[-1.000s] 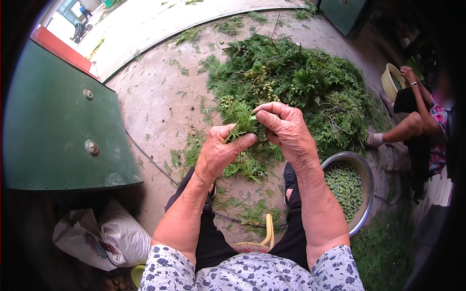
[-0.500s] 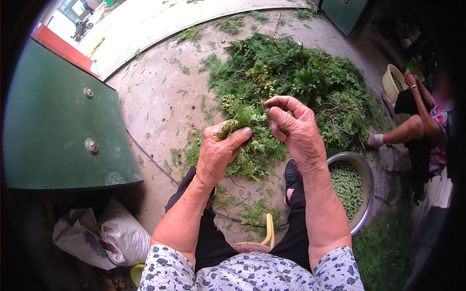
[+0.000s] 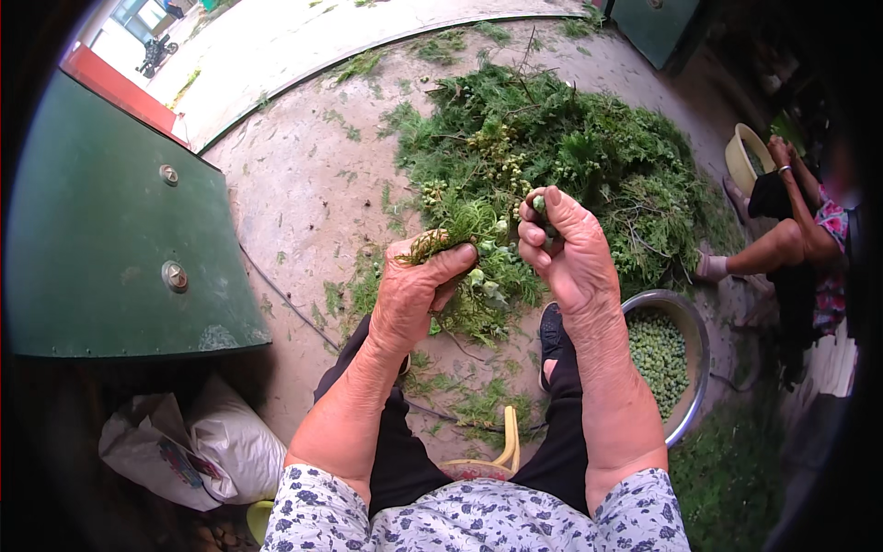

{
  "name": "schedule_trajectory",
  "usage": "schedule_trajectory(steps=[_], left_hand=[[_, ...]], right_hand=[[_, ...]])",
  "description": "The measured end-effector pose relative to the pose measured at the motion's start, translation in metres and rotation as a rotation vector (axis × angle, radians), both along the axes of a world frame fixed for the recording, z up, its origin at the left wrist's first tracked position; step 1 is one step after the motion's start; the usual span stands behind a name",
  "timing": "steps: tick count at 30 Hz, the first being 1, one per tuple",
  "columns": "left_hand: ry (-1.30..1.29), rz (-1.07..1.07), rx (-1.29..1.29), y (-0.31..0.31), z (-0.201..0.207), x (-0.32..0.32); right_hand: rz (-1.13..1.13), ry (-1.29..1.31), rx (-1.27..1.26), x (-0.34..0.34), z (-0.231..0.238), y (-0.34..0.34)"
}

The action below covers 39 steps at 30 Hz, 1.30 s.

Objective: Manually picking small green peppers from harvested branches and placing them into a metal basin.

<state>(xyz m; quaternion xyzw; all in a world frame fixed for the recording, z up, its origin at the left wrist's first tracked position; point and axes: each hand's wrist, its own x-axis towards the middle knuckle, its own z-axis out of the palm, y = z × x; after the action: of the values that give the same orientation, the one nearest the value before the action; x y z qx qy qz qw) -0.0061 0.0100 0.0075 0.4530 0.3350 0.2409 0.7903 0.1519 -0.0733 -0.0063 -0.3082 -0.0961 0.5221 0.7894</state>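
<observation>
My left hand (image 3: 418,285) is closed round a green conifer sprig (image 3: 467,225), with pale green seed cones hanging by the thumb. Just to the right, my right hand (image 3: 575,244) is raised apart from the sprig. Its curled fingers hold a small green cone (image 3: 539,204) near the fingertips. Beyond both hands spreads a large heap of conifer branches (image 3: 561,129), dotted with yellowish-green cones. Beside my right forearm stands a round metal basin (image 3: 703,368), partly filled with picked green cones (image 3: 657,357).
A green metal door (image 3: 110,230) stands on the left, with white sacks (image 3: 235,442) below it. A dark cable (image 3: 290,299) crosses the floor. At the right a seated person (image 3: 791,239) works beside a cream tub (image 3: 736,161). A yellow chair part (image 3: 510,437) lies between my legs.
My right hand has drawn slightly away from the sprig and turned, now with a green cone in its fingers. The left hand keeps its hold almost in place.
</observation>
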Motion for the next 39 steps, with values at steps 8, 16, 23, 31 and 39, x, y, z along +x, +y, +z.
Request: schedule_trajectory(steps=[8, 16, 23, 31, 39], left_hand=[[-0.006, 0.019, 0.060, 0.001, -0.006, 0.002], [0.114, -0.020, 0.130, 0.000, -0.006, 0.003], [0.072, -0.017, 0.179, -0.004, -0.004, 0.007], [0.060, -0.019, 0.175, -0.004, -0.003, 0.005], [-0.059, -0.003, 0.094, -0.003, -0.008, 0.007]], right_hand=[[0.170, -0.098, -0.219, -0.012, 0.012, -0.002], [-0.234, -0.888, -0.319, -0.023, 0.002, 0.004], [-0.266, -0.537, -0.381, -0.031, 0.003, 0.005], [-0.110, -0.163, -0.314, -0.027, -0.002, 0.003], [-0.179, -0.334, -0.330, -0.034, 0.005, 0.005]])
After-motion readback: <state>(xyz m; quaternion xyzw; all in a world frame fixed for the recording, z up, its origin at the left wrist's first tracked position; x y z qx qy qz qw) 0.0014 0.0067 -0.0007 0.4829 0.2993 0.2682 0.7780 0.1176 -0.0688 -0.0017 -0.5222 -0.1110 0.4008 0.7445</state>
